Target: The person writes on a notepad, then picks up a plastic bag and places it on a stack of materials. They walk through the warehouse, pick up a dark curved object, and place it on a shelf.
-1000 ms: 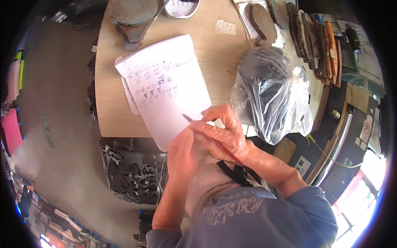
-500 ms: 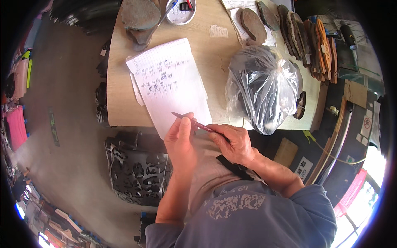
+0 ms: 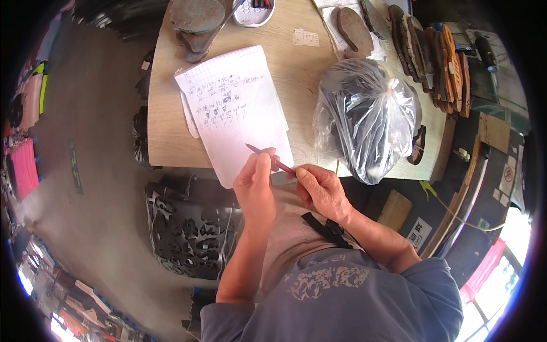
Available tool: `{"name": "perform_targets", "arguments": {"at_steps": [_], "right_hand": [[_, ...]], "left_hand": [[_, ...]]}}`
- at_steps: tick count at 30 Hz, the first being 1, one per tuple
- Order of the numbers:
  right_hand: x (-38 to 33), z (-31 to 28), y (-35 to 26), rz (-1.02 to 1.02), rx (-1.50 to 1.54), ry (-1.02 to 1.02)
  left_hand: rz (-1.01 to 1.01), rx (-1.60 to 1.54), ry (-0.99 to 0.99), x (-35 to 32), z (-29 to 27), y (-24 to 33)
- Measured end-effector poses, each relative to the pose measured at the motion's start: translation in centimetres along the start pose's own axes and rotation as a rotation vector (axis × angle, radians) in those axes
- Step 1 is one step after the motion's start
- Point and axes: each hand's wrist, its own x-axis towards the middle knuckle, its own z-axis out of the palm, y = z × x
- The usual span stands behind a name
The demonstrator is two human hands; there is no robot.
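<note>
Between my two hands is a slim dark red pen (image 3: 284,167), its pointed tip toward the upper left. The fingertips of my left hand (image 3: 256,179) pinch it near the tip. My right hand (image 3: 323,194) closes thumb and fingers around the other end. Both hands hover at the table's near edge, over the lower part of a lined paper sheet (image 3: 245,149) with handwriting on its upper half. More paper shows beneath that sheet.
A knotted clear plastic bag (image 3: 370,122) with dark contents sits on the table (image 3: 296,74) at right. Beyond it stand several shoe-sole-shaped pieces (image 3: 450,68). A metal stand (image 3: 196,23) and white tray (image 3: 253,17) are at the far side. Black cut-out sheeting (image 3: 191,233) hangs below left.
My right hand has drawn back along the pen toward its end and slightly downward. My left hand has shifted a little right, still pinching near the tip.
</note>
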Motion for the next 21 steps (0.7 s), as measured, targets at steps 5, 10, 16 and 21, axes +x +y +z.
{"name": "perform_targets", "arguments": {"at_steps": [5,10,16,21], "right_hand": [[0.4,0.6,0.8,-0.5,-0.417,0.184],[0.8,0.7,1.1,-0.388,-0.338,0.15],[1.4,0.7,0.6,-0.141,-0.049,0.047],[1.6,0.3,-0.1,0.031,0.186,-0.055]], "left_hand": [[-0.011,-0.001,0.037,0.3,0.4,-0.2],[0.03,-0.02,-0.035,0.6,0.1,-0.7],[0.038,-0.026,-0.043,1.1,-0.1,-1.4],[0.048,-0.037,-0.069,1.5,0.1,-1.4]]}}
